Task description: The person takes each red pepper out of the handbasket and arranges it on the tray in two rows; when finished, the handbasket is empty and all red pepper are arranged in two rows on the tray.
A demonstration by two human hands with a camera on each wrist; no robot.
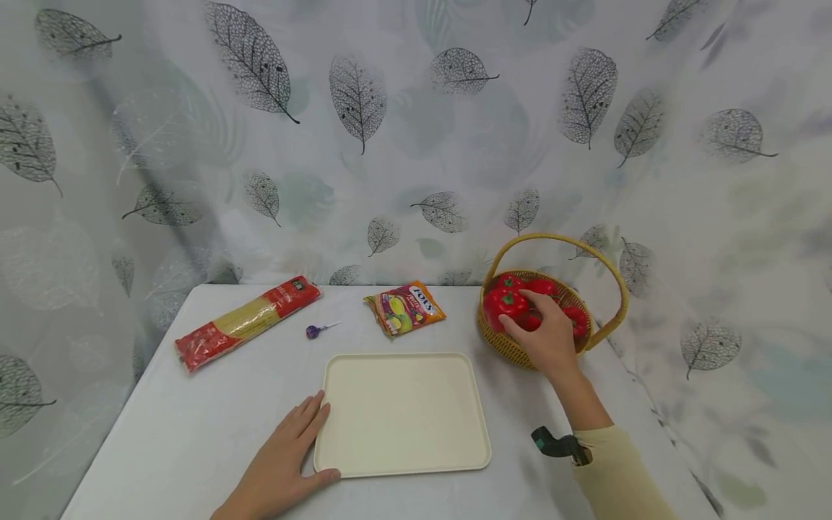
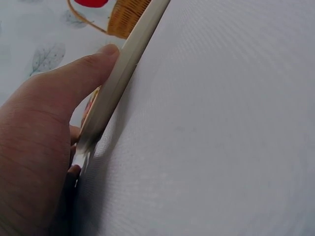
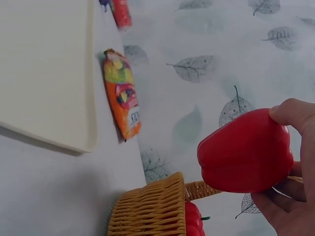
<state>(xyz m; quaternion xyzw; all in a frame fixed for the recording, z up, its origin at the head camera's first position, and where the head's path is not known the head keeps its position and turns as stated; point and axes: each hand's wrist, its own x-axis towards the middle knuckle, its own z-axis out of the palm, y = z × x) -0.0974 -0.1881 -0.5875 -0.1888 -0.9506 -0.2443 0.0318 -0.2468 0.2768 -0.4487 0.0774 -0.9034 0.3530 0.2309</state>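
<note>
1. Farthest left, a long red-and-yellow packet (image 1: 247,323) lay aslant on the white table (image 1: 195,433), its right end angled up toward the leaf-patterned cloth (image 1: 390,166) behind.

2. The person's left hand (image 1: 286,455) rested by the tray's left edge, fingers extended rather than curled and the thumb touching the rim near the close corner; it steadied against the tray without gripping anything.

3. A little lollipop (image 1: 313,332) (purple at the head, as far as I could make out) lay between the packet and the sweets, its pale stick pointing right.

4. The cream tray (image 1: 403,415) sat flat in front of the person, its bare surface facing up.

5. Beyond the tray's far edge lay an orange bag of sweets (image 1: 406,309) — "FOX'S" was printed on it — a little tilted and well apart from the basket.

6. To the right stood a wicker basket (image 1: 503,348) with a tall hooped handle (image 1: 552,236), and other red peppers (image 1: 575,320) lay inside.

7. The right hand (image 1: 546,332) had one red bell pepper (image 3: 246,152) pinched between thumb and fingers — parted just as wide as the pepper's body — up at the left side of the basket's mouth.

8. A dark device (image 1: 559,444) sat on that wrist, by a pale yellow sleeve (image 1: 617,477).
</note>
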